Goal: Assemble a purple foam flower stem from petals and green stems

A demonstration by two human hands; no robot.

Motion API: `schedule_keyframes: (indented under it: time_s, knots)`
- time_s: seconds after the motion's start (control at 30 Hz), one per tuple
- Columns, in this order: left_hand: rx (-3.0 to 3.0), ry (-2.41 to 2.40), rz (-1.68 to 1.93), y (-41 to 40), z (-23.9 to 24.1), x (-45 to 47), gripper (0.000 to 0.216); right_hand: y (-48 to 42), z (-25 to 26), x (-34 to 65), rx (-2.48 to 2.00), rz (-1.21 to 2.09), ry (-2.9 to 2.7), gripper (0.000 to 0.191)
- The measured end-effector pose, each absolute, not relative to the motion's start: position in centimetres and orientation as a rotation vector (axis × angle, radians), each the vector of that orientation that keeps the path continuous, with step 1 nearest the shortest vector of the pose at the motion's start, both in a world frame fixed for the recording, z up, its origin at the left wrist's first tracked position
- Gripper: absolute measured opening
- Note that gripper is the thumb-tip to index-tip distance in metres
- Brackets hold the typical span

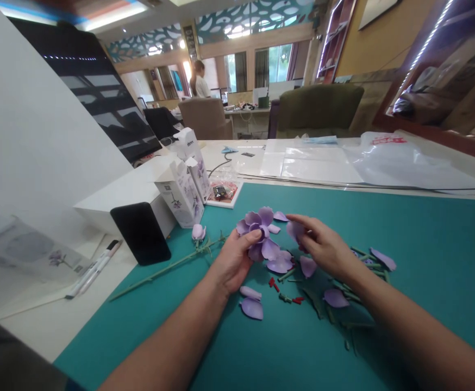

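My left hand [235, 260] is closed around a partly built purple toy flower [256, 222], the thumb pressed at its centre. Just to the right, my right hand [321, 244] pinches a single pale purple petal [295, 231], apart from the flower. Loose petals [251, 309] lie on the green mat below and around both hands. Small red pieces [274, 284] and dark green pieces [285, 298] are scattered under them. Beneath my right forearm are several green stem parts [345, 293], partly hidden. A long green stem with a closed purple bud [198, 233] rests to the left.
A black tablet or phone [140, 233] leans against a white box at the left. Printed cartons [180, 193] and a small tray [233, 196] stand behind the mat [437, 244]. Pens [94, 269] lie at the left edge, plastic bags [404, 160] at the back. A person [200, 81] is far behind.
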State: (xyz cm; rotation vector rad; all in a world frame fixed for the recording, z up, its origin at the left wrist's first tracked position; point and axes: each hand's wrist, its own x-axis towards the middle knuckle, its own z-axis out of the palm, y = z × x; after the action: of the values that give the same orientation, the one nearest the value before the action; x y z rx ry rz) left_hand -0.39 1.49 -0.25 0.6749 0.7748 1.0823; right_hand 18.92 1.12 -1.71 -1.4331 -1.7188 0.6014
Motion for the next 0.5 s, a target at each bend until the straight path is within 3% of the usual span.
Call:
schedule_keyframes:
  time_s: [0.13,0.23,0.5]
  knots:
    - [0.684,0.759,1.070,1.5,-0.2,-0.3,0.036,0.3,-1.0,17.9,-1.408,0.916,-1.454,0.025]
    - [0.681,0.767,1.047,1.4,-0.2,-0.3,0.034,-0.1,-0.1,17.7,-1.412,1.034,-1.357,0.028]
    - [0.665,0.771,1.063,1.2,-0.1,-0.3,0.032,-0.9,0.8,18.1,-1.471,1.031,-1.345,0.033]
